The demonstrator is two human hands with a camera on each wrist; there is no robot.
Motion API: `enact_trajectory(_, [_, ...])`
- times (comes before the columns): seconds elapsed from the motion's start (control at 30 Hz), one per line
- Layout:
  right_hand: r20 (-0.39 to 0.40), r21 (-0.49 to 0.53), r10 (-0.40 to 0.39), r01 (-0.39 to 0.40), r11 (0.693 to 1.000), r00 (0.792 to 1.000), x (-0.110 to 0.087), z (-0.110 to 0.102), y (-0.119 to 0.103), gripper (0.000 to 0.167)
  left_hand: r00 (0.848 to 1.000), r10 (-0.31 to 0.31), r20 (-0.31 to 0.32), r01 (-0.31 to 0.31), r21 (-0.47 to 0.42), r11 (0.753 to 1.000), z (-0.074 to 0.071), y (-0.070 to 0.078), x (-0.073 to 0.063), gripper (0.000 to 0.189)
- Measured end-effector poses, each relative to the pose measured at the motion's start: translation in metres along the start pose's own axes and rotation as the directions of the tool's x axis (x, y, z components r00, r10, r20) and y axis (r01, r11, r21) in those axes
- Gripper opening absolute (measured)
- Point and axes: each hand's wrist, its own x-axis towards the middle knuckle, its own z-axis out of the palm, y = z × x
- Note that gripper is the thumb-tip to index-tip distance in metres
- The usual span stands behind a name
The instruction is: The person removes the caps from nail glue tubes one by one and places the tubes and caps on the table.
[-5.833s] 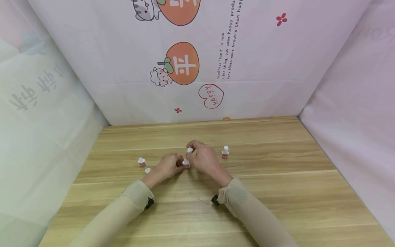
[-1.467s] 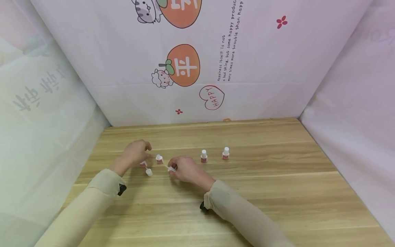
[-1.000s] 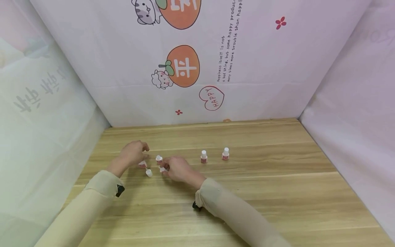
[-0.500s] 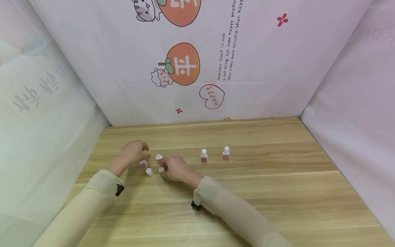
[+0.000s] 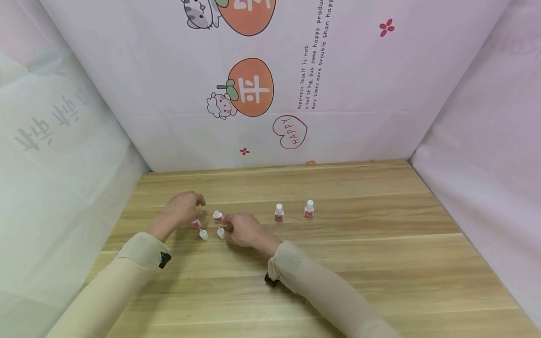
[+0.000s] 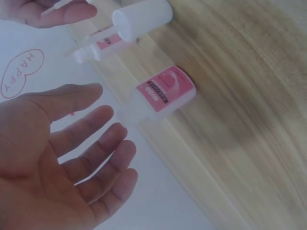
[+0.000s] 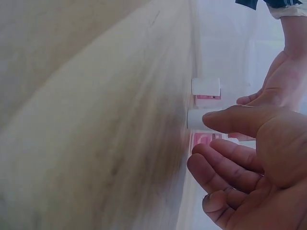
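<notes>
My left hand (image 5: pixel 181 209) hovers beside the leftmost uncapped bottle (image 6: pixel 165 93), a small white one with a pink label. Its fingers are loosely bent and hold nothing; in the left wrist view the bottle's neck lies just past the fingertips. A white brush cap (image 5: pixel 204 234) stands in front of that bottle. My right hand (image 5: pixel 245 230) is by a second white brush cap (image 5: pixel 221 233), which stands on the table with its brush up. In the right wrist view the thumb overlaps this cap (image 7: pixel 196 119), the other fingers apart from it. Behind it stands another uncapped bottle (image 5: pixel 217 217).
Two capped bottles, one nearer the middle (image 5: pixel 279 213) and one farther right (image 5: pixel 309 209), stand upright on the wood-grain table (image 5: pixel 359 263). A printed white cloth (image 5: pixel 346 94) hangs along the back, with white cloth walls at both sides.
Earlier both hands worked on a bottle and its cap at the middle. The right hand then carried the cap left, stood it before the second bottle and loosened its grip. The left hand has moved left.
</notes>
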Motion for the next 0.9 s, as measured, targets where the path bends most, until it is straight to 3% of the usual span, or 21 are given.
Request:
enact_trajectory(0.5, [0.029, 0.005, 0.062, -0.062, 0.998, 0.998, -0.012, -0.013, 0.016, 0.040, 0.998, 0.043, -0.034, -0.043, -0.007, 0.999, -0.001, 0.024, -0.001, 0.034])
enact_trajectory(0.9, [-0.017, 0.004, 0.056, -0.056, 0.998, 0.998, -0.025, -0.021, 0.024, 0.037, 0.995, 0.096, -0.037, -0.096, 0.010, 0.995, 0.006, 0.041, 0.000, 0.032])
